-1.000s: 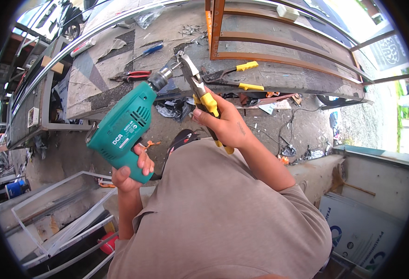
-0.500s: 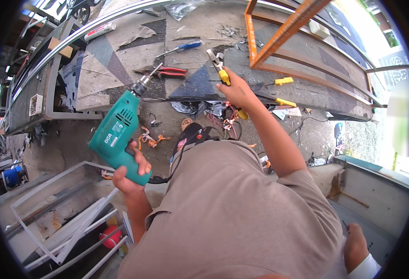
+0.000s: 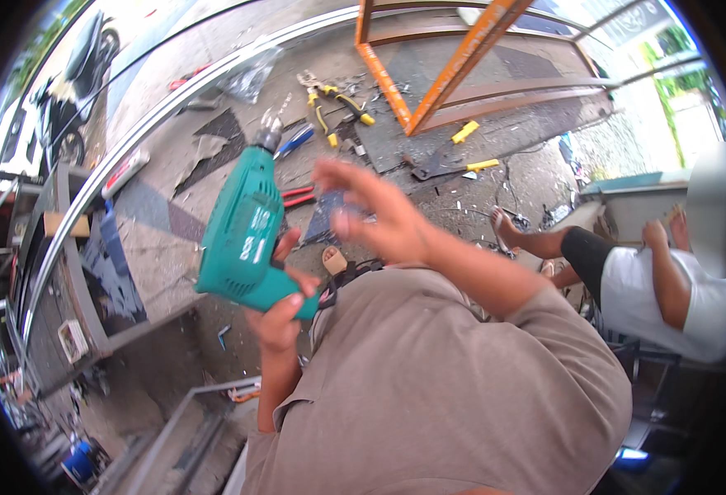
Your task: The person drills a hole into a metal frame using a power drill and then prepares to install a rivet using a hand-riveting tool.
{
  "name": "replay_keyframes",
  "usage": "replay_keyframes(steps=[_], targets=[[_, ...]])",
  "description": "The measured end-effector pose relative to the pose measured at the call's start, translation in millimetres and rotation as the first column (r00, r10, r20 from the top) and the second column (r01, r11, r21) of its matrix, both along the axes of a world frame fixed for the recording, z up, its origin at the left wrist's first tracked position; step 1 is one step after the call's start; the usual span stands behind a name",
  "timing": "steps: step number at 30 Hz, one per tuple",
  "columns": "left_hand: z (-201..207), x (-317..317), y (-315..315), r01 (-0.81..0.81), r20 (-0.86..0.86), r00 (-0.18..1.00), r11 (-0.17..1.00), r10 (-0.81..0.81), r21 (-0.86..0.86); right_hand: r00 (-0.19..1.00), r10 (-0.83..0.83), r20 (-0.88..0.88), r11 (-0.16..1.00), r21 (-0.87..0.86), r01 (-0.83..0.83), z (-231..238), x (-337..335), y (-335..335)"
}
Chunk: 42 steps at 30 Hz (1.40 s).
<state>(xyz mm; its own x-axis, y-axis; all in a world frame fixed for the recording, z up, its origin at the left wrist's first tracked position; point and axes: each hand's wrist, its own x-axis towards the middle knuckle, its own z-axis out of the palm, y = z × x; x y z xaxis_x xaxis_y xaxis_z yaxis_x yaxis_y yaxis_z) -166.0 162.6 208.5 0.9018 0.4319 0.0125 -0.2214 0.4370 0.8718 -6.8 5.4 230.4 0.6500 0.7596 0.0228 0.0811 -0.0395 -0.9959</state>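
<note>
A green power drill (image 3: 239, 227) is gripped by its handle in my left hand (image 3: 282, 318), its chuck and bit pointing up toward the worktop. My right hand (image 3: 384, 210) is empty and slightly blurred, fingers apart, just right of the drill. Beyond it, pliers with yellow-and-black handles (image 3: 332, 103) lie spread on the worktop (image 3: 153, 268). A blue-handled screwdriver (image 3: 295, 142) rests close to the drill's chuck. Partly hidden behind the drill and my right hand are red-handled pliers (image 3: 299, 196). Yellow-handled cutters (image 3: 441, 163) lie further right, jaws dark.
An orange-brown metal frame (image 3: 454, 70) stands on the worktop at the far right. A long silver rail (image 3: 190, 82) crosses the left side. A white tube (image 3: 125, 173) lies near it. Someone in a white shirt (image 3: 652, 289) sits at the right. Scraps litter the floor.
My right hand has let go of the yellow-and-black pliers, which now lie on the worktop, and has drawn back toward the drill. The drill has tilted more upright. The view has shifted, showing the seated person.
</note>
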Motion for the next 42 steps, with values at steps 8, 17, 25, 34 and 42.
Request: replay_keyframes(steps=[8, 17, 25, 34, 42], targets=[[-17.0, 84.6, -77.2, 0.344, -0.052, 0.881, 0.56, -0.471, 0.753, 0.947, -0.166, 0.277, 0.945, -0.231, 0.233, 44.3, -11.4, -82.5], [-27.8, 181.6, -108.5, 0.683, -0.548, 0.725, 0.337, -0.416, 0.648, 0.997, -0.031, 0.069, 0.948, -0.315, 0.051, 19.1, 66.9, -245.9], [-65.3, 409.0, -10.2, -0.196, 0.065, 0.909, 0.284, 0.413, 0.939, 0.988, -0.141, 0.063, 0.965, -0.215, 0.152, -14.0, 121.4, -380.3], [-24.5, 550.4, -27.9, -0.06, 0.098, 0.864, -0.091, 0.494, 0.994, 0.954, -0.294, -0.054, 0.853, -0.465, 0.236, -24.8, 135.5, -455.9], [-44.9, 561.9, -27.5, -0.125, 0.155, 0.819, -0.092, 0.552, 0.988, 0.893, -0.437, -0.11, 0.798, -0.504, 0.329, -28.3, 138.5, -467.9]])
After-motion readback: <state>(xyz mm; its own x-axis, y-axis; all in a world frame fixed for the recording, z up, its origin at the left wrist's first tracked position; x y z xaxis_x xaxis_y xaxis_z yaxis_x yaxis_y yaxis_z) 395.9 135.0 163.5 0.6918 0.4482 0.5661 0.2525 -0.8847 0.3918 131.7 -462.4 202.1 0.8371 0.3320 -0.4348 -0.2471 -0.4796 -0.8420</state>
